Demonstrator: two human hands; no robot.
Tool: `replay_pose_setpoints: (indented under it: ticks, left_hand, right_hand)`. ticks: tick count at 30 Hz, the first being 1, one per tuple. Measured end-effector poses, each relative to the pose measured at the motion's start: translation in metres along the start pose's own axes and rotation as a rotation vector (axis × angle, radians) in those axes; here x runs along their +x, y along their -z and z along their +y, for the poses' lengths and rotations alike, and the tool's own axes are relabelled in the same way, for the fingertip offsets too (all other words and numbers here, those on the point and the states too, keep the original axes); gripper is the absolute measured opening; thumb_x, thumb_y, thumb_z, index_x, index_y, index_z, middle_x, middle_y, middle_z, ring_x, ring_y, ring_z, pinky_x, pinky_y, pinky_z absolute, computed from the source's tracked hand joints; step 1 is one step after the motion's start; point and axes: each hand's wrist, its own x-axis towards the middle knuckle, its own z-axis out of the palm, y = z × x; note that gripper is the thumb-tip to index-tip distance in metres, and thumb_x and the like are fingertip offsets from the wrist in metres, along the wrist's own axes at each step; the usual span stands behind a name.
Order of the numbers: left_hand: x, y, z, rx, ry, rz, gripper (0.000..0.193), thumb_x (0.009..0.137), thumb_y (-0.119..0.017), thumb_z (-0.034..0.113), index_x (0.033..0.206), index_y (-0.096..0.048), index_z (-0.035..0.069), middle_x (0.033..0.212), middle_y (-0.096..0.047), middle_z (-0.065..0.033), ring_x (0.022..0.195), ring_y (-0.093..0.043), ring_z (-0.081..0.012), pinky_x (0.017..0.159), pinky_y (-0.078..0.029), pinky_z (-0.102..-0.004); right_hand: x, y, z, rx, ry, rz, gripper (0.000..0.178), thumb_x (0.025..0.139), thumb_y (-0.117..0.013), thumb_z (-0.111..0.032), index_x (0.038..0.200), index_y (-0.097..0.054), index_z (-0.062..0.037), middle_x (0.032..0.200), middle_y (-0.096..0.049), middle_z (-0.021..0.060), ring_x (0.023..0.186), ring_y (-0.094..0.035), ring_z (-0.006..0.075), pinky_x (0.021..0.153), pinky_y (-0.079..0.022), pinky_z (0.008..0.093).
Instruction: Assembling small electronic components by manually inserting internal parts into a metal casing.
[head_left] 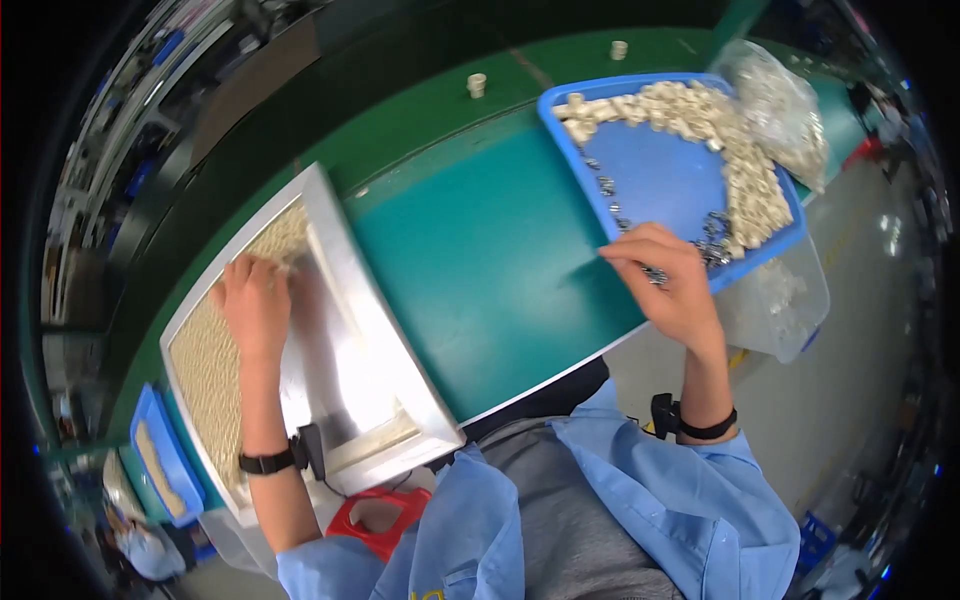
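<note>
Metal tray point(372, 300), left side: left hand point(256, 305) sat loosely spread over beige bits point(205, 375); light touch seemed best. Right hand point(675, 275), by the blue tray point(650, 170), looked half-curled, couldn't tell if pinching anything.

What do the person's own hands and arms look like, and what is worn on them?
The left hand and right hand are bare, without gloves. Each wrist has a black band, left and right, with a small dark device attached. A thin dark cable shows near the left device. Light blue sleeves leave the forearms uncovered.
</note>
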Motion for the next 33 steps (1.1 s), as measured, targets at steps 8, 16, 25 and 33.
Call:
replay_pose_setpoints:
  ticks: [8, 16, 25, 33]
  left_hand:
    - [-0.028, -0.030, -0.038, 0.081, -0.063, 0.039, 0.017, 0.094, -0.063, 0.011, 0.108, -0.065, 0.002, 0.112, -0.062, -0.0144, 0.104, -0.061, -0.0314, 0.088, -0.046, -0.0461]
    - [-0.006, 0.028, 0.045, -1.112, -0.468, 0.438, 0.014, 0.088, -0.072, 0.012, 0.091, -0.067, -0.001, 0.106, -0.069, -0.0197, 0.102, -0.066, -0.0328, 0.096, -0.048, -0.0522]
    - [-0.054, 0.108, 0.169, -1.140, 0.327, 0.134, 0.034, 0.081, -0.073, -0.008, 0.114, -0.064, -0.005, 0.109, -0.066, -0.0218, 0.098, -0.065, -0.0306, 0.084, -0.052, -0.0388]
    - [-0.059, 0.125, 0.193, -1.289, 0.026, 0.115, 0.032, 0.072, -0.080, -0.011, 0.101, -0.067, -0.007, 0.095, -0.068, -0.0195, 0.079, -0.065, -0.0242, 0.065, -0.052, -0.0313]
  right_hand:
    - [0.002, -0.016, 0.004, 0.230, -0.061, -0.105, 0.013, 0.089, -0.066, -0.006, 0.099, -0.071, 0.0015, 0.092, -0.071, 0.0133, 0.083, -0.070, 0.0254, 0.076, -0.055, 0.0390]
    - [0.004, -0.021, -0.007, 0.452, -0.131, -0.199, 0.011, 0.092, -0.069, -0.009, 0.098, -0.071, 0.0001, 0.092, -0.071, 0.0092, 0.079, -0.069, 0.0184, 0.075, -0.055, 0.0319]
    - [0.005, -0.022, -0.044, 1.141, -0.105, -0.087, 0.012, 0.087, -0.072, 0.008, 0.098, -0.069, 0.0073, 0.093, -0.068, 0.0175, 0.080, -0.070, 0.0220, 0.070, -0.057, 0.0330]
    - [0.004, -0.043, -0.069, 1.069, 0.050, -0.199, 0.014, 0.082, -0.076, 0.010, 0.095, -0.070, 0.0063, 0.090, -0.069, 0.0180, 0.073, -0.068, 0.0216, 0.065, -0.054, 0.0318]
